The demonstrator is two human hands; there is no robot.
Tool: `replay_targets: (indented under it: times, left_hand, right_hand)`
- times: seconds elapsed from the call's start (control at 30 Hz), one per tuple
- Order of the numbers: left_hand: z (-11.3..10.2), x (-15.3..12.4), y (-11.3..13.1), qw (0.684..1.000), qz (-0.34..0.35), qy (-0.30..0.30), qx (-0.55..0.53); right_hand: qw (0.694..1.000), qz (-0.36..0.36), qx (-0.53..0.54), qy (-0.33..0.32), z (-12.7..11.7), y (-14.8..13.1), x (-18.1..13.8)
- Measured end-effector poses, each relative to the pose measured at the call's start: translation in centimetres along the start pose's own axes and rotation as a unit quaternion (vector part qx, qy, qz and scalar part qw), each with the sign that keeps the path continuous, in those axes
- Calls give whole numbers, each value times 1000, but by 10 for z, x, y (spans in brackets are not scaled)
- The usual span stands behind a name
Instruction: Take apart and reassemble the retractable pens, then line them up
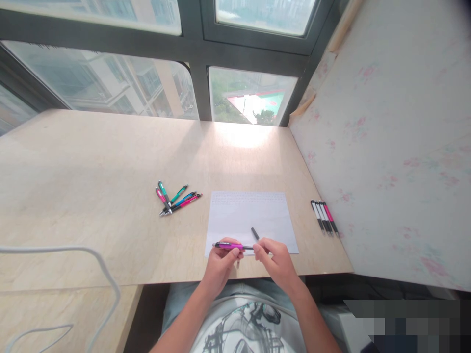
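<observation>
My left hand (222, 257) is closed around the purple barrel of a ballpoint pen (231, 246), which lies level above the paper's near edge with its black clip end to the left. From the barrel's right end sticks a thin dark ink refill (248, 248). My right hand (274, 255) pinches the refill's far end between thumb and fingers. On the sheet of paper (246, 215), just beyond my right fingers, lies a loose black pen grip (255, 233). A small dark piece (238, 264) shows on the table below my left fingers; its kind is unclear.
Several pens (180, 198) in green, pink and blue lie loosely piled left of the paper. More pens (324, 217), white and pink, lie side by side near the wall (386, 171) at right. A white cable (88, 252) loops over the table's left side. Windows close off the back.
</observation>
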State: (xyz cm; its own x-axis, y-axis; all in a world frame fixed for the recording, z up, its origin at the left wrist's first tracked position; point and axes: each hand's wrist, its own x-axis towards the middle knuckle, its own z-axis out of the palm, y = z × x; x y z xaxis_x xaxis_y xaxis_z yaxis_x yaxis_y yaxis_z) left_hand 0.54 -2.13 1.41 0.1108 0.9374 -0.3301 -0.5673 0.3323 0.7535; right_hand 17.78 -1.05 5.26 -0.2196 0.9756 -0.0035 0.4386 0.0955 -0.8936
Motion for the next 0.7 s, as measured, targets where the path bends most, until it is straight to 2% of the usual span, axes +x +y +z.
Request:
replay_targets:
  times: [0.2, 0.33, 0.57, 0.63, 0.7]
  left_hand:
    - [-2, 4, 0, 999, -7, 22, -39]
    - [-4, 6, 0, 998, -9, 35, -61]
    - [-5, 7, 0, 997, -7, 29, -76]
    - [-4, 9, 2, 997, -3, 33, -70]
    - [-3, 11, 5, 997, 4, 40, -60]
  right_hand:
    - [997, 36, 59, 20, 0, 5, 0]
    - [998, 38, -4, 42, 0, 17, -4]
    - [982, -8, -160, 103, 4, 40, 5]
    - [982, -13, -152, 108, 5, 36, 8]
    - [990, -16, -98, 103, 5, 28, 10]
